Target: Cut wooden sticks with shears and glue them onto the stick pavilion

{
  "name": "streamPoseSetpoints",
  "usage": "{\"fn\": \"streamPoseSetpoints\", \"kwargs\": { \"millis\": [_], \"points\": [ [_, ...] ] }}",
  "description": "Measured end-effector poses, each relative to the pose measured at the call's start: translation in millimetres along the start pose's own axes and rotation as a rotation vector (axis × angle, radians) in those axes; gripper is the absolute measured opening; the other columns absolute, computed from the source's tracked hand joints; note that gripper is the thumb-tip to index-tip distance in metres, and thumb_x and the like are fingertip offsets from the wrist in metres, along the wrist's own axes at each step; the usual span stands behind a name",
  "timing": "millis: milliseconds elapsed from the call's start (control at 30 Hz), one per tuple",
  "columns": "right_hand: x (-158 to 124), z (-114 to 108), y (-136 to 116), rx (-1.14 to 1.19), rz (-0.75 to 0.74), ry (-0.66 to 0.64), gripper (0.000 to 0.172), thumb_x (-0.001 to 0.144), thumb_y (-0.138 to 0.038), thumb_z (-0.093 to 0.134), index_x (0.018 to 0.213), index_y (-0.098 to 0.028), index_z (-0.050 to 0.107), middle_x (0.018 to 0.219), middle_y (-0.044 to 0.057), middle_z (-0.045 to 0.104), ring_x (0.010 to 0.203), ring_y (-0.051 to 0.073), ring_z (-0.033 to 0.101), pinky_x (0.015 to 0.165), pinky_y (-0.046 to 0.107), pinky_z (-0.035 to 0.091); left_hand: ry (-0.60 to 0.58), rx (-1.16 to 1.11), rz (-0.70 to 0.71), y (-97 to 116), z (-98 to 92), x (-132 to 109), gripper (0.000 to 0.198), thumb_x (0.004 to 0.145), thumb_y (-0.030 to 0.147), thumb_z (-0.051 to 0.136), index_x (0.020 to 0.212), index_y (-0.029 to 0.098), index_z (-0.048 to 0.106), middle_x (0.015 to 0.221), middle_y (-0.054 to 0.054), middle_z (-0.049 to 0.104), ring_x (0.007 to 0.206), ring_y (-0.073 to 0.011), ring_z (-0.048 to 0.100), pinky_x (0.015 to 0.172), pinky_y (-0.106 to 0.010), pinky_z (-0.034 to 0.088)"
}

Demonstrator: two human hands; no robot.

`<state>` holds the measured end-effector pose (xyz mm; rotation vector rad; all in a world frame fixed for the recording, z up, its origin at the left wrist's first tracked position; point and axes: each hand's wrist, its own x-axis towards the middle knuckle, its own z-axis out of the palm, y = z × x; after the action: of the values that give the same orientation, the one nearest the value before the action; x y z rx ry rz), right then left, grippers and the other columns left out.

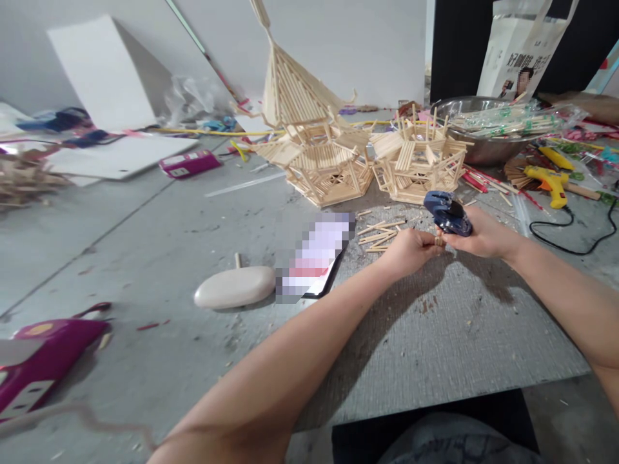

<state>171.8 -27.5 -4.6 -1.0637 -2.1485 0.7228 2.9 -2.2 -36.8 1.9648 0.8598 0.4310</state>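
My right hand (478, 235) is closed round a dark blue glue gun (447, 212), held over the grey work board (435, 335). My left hand (411, 250) pinches a small wooden stick piece (439, 241) right under the gun's tip. The two hands touch each other. A small pile of cut wooden sticks (380, 233) lies just behind my left hand. Behind that stand two stick-built models, a tower with a pointed roof (309, 129) and a lower open frame (416, 161).
A phone (316, 258) and a pale oval stone-like object (235, 287) lie left of my hands. A yellow glue gun (549, 182) with a black cord, a metal bowl (478, 148) of sticks and a paper bag (522, 48) stand at the right. Magenta boxes (43, 361) lie at the left.
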Motion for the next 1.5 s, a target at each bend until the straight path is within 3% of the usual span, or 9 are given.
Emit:
{"fn": "streamPoseSetpoints", "kwargs": {
  "millis": [433, 633, 767, 867, 967, 1033, 1200, 1400, 1500],
  "points": [
    [1, -2, 4, 0.002, -0.021, -0.006, 0.008, 0.069, -0.015, 0.05, 0.076, -0.016, 0.049, 0.071, -0.002, 0.049, 0.063, 0.009, 0.044, 0.058, 0.023, 0.036, 0.064, 0.136, 0.004, 3, 2.3, 0, 0.019, 0.074, 0.023, 0.049, 0.058, 0.014, 0.053, 0.041, 0.007, 0.038, 0.038, -0.005, 0.036, 0.044, -0.018, 0.025],
    [0, -6, -1, -0.012, 0.043, -0.042, 0.014, 0.067, -0.016, 0.051, 0.081, -0.017, 0.048, 0.075, -0.001, 0.051, 0.066, 0.011, 0.047, 0.059, 0.023, 0.038, 0.045, 0.118, -0.002, 3, 5.1, 0, 0.021, 0.076, 0.024, 0.046, 0.058, 0.015, 0.053, 0.038, 0.007, 0.037, 0.035, -0.0052, 0.037, 0.042, -0.018, 0.026],
    [-1, -11, -6, 0.004, 0.092, 0.018, 0.018, 0.067, -0.019, 0.05, 0.084, -0.018, 0.048, 0.078, 0.001, 0.055, 0.069, 0.013, 0.051, 0.063, 0.026, 0.04, 0.064, 0.113, -0.003, 2, 7.0, -1, 0.023, 0.076, 0.028, 0.047, 0.058, 0.015, 0.052, 0.04, 0.007, 0.038, 0.036, -0.0056, 0.038, 0.042, -0.018, 0.027],
    [1, -14, -8, -0.175, 0.181, 0.163, 0.027, 0.065, -0.019, 0.051, 0.091, -0.018, 0.048, 0.083, 0.003, 0.057, 0.074, 0.016, 0.054, 0.068, 0.029, 0.042, 0.127, 0.138, 0.013, 3, 3.7, -1, 0.026, 0.076, 0.029, 0.046, 0.055, 0.014, 0.052, 0.041, 0.007, 0.038, 0.038, -0.0053, 0.036, 0.044, -0.018, 0.026],
    [2, -14, -8, -0.474, 0.315, 0.302, 0.04, 0.063, -0.018, 0.052, 0.103, -0.018, 0.048, 0.094, 0.009, 0.059, 0.085, 0.022, 0.054, 0.074, 0.035, 0.041, 0.266, 0.192, 0.003, 6, -6.9, -1, 0.028, 0.076, 0.03, 0.047, 0.053, 0.014, 0.051, 0.042, 0.006, 0.037, 0.041, -0.0057, 0.033, 0.045, -0.019, 0.025],
    [3, -12, -8, -0.603, 0.366, 0.328, 0.043, 0.064, -0.018, 0.051, 0.107, -0.017, 0.048, 0.099, 0.011, 0.059, 0.091, 0.025, 0.054, 0.076, 0.036, 0.041, 0.369, 0.244, -0.029, 9, -15.7, -2, 0.026, 0.075, 0.029, 0.047, 0.054, 0.014, 0.053, 0.042, 0.006, 0.036, 0.044, -0.0066, 0.033, 0.046, -0.02, 0.024],
    [2, -1, -10, -0.762, 0.391, 0.234, 0.044, 0.064, -0.02, 0.052, 0.107, -0.012, 0.049, 0.098, 0.015, 0.059, 0.088, 0.027, 0.056, 0.071, 0.036, 0.042, 0.51, 0.43, -0.056, 14, -28.0, -3, 0.031, 0.077, 0.028, 0.046, 0.05, 0.013, 0.053, 0.043, 0.004, 0.034, 0.046, -0.0079, 0.031, 0.048, -0.022, 0.022],
    [1, 9, -16, -0.856, 0.413, 0.136, 0.04, 0.066, -0.023, 0.05, 0.104, -0.01, 0.05, 0.092, 0.015, 0.059, 0.081, 0.026, 0.057, 0.066, 0.034, 0.041, 0.514, 0.629, -0.101, 18, -26.9, -3, 0.03, 0.08, 0.026, 0.043, 0.068, 0.012, 0.066, 0.059, -0.006, 0.061, 0.057, -0.0144, 0.052, 0.054, -0.025, 0.03],
    [0, 11, -17, -0.87, 0.401, 0.118, 0.04, 0.066, -0.021, 0.05, 0.104, -0.009, 0.049, 0.093, 0.015, 0.058, 0.084, 0.026, 0.056, 0.067, 0.034, 0.041, 0.492, 0.711, -0.14, 18, -26.2, -1, 0.029, 0.081, 0.025, 0.043, 0.077, 0.012, 0.068, 0.072, -0.011, 0.067, 0.066, -0.0192, 0.06, 0.059, -0.027, 0.036]
  ]
}}
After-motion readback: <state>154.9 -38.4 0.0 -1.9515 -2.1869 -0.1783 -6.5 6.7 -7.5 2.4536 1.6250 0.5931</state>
